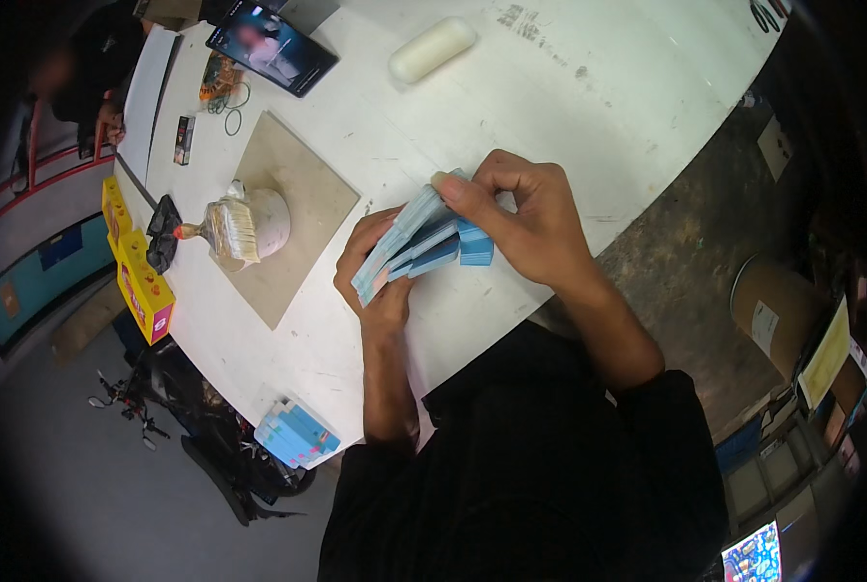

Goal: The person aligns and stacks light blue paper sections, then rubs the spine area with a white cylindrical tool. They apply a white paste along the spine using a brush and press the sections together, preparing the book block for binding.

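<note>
Both of my hands hold a thick, partly fanned stack of blue and white paper slips (pixel 414 228) above the white table. My left hand (pixel 382 303) wraps round the stack's lower left end, with its fingers behind the slips. At the upper right end, the thumb of my right hand (pixel 530 218) presses on the slips' edges. A darker blue bunch of the same stack sticks out under that thumb. Another pile of blue slips (pixel 298 433) lies at the near left corner of the table.
Left of my hands, a wide brush (pixel 235 233) rests across a white tub (pixel 273 221) on a grey-brown board (pixel 303 170). Beyond are a phone (pixel 271 46), rubber bands (pixel 232 118) and a rounded whitish block (pixel 433 50). Yellow boxes (pixel 144 286) line the left edge. Another person's hand (pixel 112 121) is at far left.
</note>
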### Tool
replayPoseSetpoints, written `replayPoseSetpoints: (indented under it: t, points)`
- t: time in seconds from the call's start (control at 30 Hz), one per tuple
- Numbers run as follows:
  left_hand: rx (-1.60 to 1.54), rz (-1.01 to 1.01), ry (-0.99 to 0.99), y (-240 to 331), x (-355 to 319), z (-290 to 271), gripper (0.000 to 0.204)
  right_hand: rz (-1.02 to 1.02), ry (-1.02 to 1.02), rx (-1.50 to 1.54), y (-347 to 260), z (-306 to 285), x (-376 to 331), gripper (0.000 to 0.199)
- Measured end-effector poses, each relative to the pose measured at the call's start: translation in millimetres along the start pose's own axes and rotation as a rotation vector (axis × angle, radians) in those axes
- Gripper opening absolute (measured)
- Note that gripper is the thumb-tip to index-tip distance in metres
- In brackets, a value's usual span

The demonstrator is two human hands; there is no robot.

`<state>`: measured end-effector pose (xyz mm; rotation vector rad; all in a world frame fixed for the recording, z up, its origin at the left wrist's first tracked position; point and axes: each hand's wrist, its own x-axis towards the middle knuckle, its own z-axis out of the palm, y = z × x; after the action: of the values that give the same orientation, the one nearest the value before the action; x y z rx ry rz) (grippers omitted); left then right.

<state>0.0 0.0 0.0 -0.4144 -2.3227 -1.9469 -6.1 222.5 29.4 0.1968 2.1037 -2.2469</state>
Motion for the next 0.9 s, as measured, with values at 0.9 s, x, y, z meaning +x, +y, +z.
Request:
replayPoseSetpoints:
  t: [0.9]
  points:
    - [-0.050, -0.061, -0.053, -1, 7, -5, 0.062, -0.028, -0.039, 0.170, 6, 0, 12, 0.032]
